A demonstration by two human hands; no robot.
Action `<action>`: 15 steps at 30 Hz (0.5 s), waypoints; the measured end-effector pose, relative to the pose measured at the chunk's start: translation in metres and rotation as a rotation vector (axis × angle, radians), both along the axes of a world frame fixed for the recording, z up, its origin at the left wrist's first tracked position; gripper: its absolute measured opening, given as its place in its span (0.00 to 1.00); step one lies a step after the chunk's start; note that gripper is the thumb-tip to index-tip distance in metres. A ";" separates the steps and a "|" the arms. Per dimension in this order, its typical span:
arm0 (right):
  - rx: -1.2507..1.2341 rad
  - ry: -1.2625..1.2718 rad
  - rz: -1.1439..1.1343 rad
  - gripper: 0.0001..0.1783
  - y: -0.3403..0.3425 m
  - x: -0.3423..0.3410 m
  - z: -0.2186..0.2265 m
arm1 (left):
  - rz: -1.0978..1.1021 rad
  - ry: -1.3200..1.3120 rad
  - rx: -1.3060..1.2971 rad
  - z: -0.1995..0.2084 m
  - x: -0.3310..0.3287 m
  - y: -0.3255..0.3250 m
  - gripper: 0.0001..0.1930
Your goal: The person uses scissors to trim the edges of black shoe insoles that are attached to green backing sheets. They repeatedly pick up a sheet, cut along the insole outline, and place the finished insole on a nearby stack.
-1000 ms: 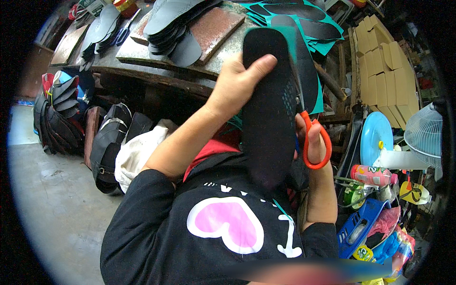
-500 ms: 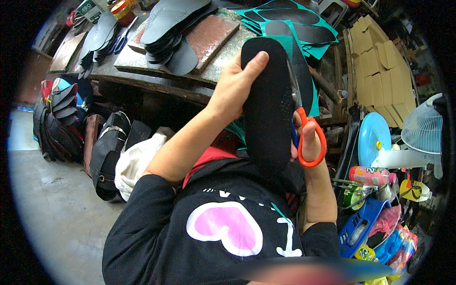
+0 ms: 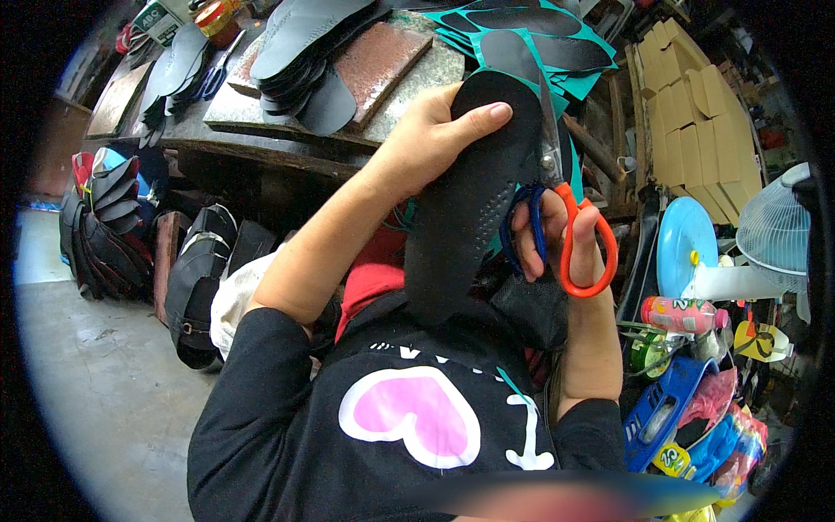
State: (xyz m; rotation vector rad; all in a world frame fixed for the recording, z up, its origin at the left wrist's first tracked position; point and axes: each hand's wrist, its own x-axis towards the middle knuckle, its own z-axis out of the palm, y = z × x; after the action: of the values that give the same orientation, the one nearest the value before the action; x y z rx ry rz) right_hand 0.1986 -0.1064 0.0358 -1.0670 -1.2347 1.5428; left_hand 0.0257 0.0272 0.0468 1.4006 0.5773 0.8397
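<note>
Gripped near its top by my left hand, a black insole hangs tilted over my lap, the thumb lying across its face. A teal sheet with an insole shape on it shows behind its upper end. My right hand has its fingers through the handles of scissors, one handle orange and the other dark blue. The blades point up along the insole's right edge, and the handles stand spread. How far the blades are parted is hard to see.
Stacked dark insoles lie on a stone slab on the workbench. More teal sheets lie at its right end. At right are cardboard boxes, a fan, a pink bottle and a blue basket. Dark sandals stand on the left floor.
The insole has tilted, its lower end swinging left. The scissors' handles have spread apart, showing the blue one, and my right hand has shifted slightly right.
</note>
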 end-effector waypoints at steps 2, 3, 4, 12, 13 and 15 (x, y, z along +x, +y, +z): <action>-0.017 -0.013 -0.084 0.53 -0.003 -0.002 -0.001 | -0.054 0.047 0.084 0.001 -0.003 0.002 0.21; -0.037 -0.013 -0.105 0.53 -0.005 -0.004 -0.002 | -0.081 0.079 0.118 0.001 -0.004 0.003 0.21; -0.021 -0.018 -0.110 0.53 -0.006 -0.004 -0.002 | -0.098 0.083 0.109 0.001 -0.006 0.002 0.22; -0.110 -0.094 0.045 0.53 -0.017 0.012 0.010 | -0.243 0.178 0.076 0.006 -0.022 0.011 0.20; -0.113 -0.084 0.043 0.52 -0.018 0.012 0.010 | -0.268 0.180 0.107 0.005 -0.022 0.011 0.20; -0.081 -0.094 0.007 0.55 -0.019 0.007 0.008 | -0.288 0.221 0.144 0.004 -0.021 0.009 0.20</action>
State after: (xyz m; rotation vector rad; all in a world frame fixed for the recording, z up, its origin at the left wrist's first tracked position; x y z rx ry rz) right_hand 0.2055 -0.1255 0.0436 -1.2005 -1.2492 1.5745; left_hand 0.0042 0.0364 0.0512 1.6757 0.4738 0.5072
